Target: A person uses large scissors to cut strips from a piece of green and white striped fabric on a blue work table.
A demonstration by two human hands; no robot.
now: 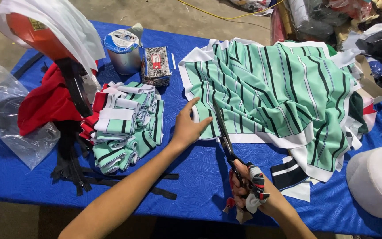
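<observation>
- Green-and-white striped fabric (279, 88) lies bunched over the far right part of the blue table (191, 177), with its white-bordered near edge running back toward the middle.
- Left hand (190, 125) rests flat on that near edge, fingers spread, thumb pointing away. Looks like it's there to pin the cloth, so keep it pressing down and off to the side of the blades.
- Right hand (252, 188), fingers wrapped in cloth scraps, is closed through the handles of the black scissors (224, 135); the blades point away from the near edge and sit at the fabric border.
- I'd say long steady snips along a stripe work best, with the fabric kept taut.
- Stack of cut striped pieces (127, 126) sits toward the left, well clear, with black zippers (80, 177) beside it.
</observation>
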